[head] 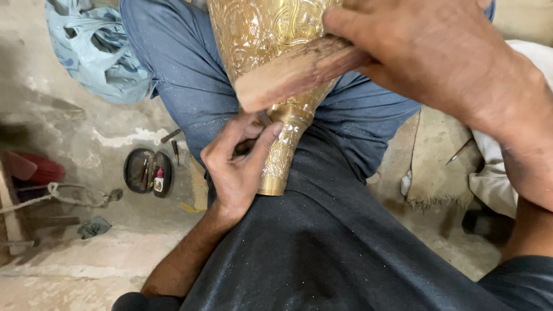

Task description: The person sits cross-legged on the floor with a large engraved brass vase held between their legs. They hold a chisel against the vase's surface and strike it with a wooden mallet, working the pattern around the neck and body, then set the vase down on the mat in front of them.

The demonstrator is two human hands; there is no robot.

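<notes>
The person is resting an engraved brass vase point(271, 52) across the lap. The left hand point(236, 167) is pinching a small punch point(264, 118) against the neck; the right hand point(438, 52) is gripping a wooden mallet point(294, 75). Keeping the punch steady and the taps light looks wise.

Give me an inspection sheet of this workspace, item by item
Surface: rough, dusty concrete floor; work rests on the person's lap.
Job's things: engraved brass vase across the lap; wooden mallet against it; small chisel.
Clutter: open dark tool case, loose punches, blue plastic bag, rope.
Grippers: left hand pinches the chisel at the vase neck; right hand grips the mallet.
Cables: nothing seen.
Surroundings: white cloth, frayed mat.
</notes>
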